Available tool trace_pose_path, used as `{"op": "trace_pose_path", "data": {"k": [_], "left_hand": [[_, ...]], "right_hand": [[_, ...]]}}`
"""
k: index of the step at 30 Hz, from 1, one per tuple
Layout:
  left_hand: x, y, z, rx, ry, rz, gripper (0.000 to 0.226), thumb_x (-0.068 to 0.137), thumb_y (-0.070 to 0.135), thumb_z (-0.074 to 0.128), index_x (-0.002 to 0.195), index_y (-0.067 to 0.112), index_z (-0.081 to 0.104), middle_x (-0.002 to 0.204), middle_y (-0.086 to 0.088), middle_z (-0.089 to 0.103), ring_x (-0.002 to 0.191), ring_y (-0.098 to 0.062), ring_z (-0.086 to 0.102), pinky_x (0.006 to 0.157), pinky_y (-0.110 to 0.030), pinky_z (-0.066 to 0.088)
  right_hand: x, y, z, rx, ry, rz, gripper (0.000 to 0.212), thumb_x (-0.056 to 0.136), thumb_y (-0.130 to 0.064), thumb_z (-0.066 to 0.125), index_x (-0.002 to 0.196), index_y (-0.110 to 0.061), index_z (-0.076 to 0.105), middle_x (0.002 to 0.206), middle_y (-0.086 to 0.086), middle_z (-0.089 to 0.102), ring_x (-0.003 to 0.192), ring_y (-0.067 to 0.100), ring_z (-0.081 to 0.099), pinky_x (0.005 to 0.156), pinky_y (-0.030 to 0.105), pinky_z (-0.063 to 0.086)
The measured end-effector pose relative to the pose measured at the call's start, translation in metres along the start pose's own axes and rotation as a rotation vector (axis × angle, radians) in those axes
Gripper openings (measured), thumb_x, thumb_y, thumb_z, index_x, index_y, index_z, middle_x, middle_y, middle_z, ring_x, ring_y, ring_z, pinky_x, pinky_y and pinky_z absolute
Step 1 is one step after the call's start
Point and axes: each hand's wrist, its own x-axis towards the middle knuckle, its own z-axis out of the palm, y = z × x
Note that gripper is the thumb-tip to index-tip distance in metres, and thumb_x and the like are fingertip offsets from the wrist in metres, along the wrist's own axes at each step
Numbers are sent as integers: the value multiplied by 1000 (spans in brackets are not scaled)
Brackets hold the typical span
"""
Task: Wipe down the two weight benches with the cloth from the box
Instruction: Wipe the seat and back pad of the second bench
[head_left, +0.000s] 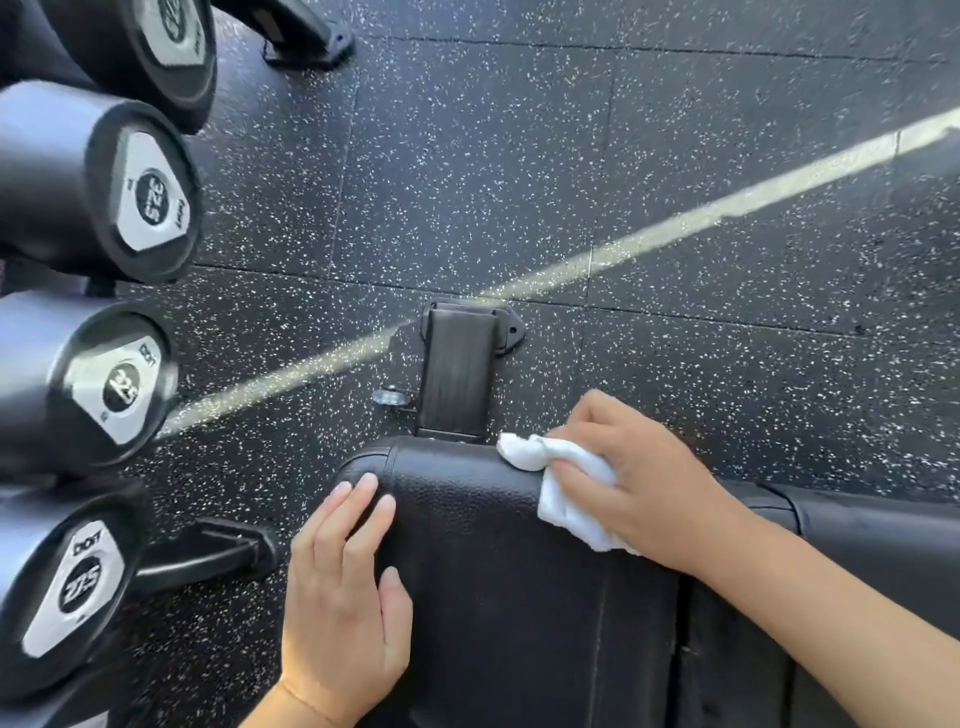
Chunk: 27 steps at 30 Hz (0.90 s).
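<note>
A black padded weight bench (498, 561) fills the lower middle of the head view, its far edge running left to right. My right hand (639, 478) grips a bunched white cloth (566, 488) and presses it on the bench's far edge, with a fold of cloth sticking out to the left. My left hand (343, 597) rests flat on the bench's left corner, fingers straight. A second pad section (872, 535) continues to the right behind my right forearm. No box is in view.
Several black dumbbells (140, 197) on a rack crowd the left side, their ends facing me. The bench's black metal foot (457, 364) with a small wheel stands on the speckled rubber floor (675, 182). Another frame foot (306, 31) sits at top left.
</note>
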Motion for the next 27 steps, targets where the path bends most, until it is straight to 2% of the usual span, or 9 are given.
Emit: {"op": "trace_pose_path", "data": {"k": [3,5,8,11,12,14,18,23,27], "left_hand": [[0,-2,1,11,1,-3,58,90,17,46,147,5,46,165,-7,37,153,-30,33,126,-45,25],[-1,-3,3,18,10,-20,57,90,19,46,145,4,47,161,-11,41,154,-29,33,126,-44,25],[-1,-2,5,11,30,-24,56,90,20,46,143,3,47,154,-14,41,149,-34,34,126,-43,26],[-1,-1,4,0,27,-20,56,90,19,46,143,3,47,155,-14,41,150,-32,35,125,-45,28],[-1,-1,3,-4,33,-19,56,90,19,46,143,4,48,157,-13,42,152,-29,35,125,-46,28],[0,-2,3,-8,33,-9,56,90,18,47,144,5,49,160,-12,43,152,-29,35,124,-47,29],[0,-1,0,-33,22,-17,57,91,18,48,146,7,49,161,-8,42,152,-29,35,125,-43,27],[-1,-1,-2,-57,21,-38,56,91,20,50,147,9,50,158,-10,47,151,-29,37,125,-42,27],[-1,1,-4,-107,8,-74,56,90,21,54,145,9,51,154,-9,48,148,-28,41,124,-42,31]], "right_hand": [[50,-37,30,-117,-82,-85,25,102,-35,50,96,-23,71,99,-8,48,88,11,54,76,34,44],[80,-69,52,-119,-118,-152,25,103,-31,49,97,-19,71,97,-4,48,89,17,52,71,33,36],[97,-100,65,-80,-167,-226,24,100,-29,54,103,-38,77,96,2,55,85,15,42,65,32,34],[80,-94,53,-17,-168,-211,45,94,-26,50,75,-66,60,95,1,51,82,14,46,63,27,34],[70,-85,45,-18,-160,-179,43,93,-27,47,72,-64,55,95,-2,49,82,13,50,64,29,39],[50,-55,27,-40,-143,-70,27,95,-34,45,85,-51,63,96,-8,48,83,8,57,70,35,49],[13,-5,-2,-119,-52,69,20,98,-49,53,99,-46,73,100,-12,53,87,3,62,74,29,49],[22,-30,31,-180,94,-18,18,100,-38,56,102,-35,73,97,-8,51,84,10,59,74,33,49],[72,-90,78,-290,104,-176,21,101,-35,56,99,-20,71,97,-5,55,86,19,56,73,37,47]]}}
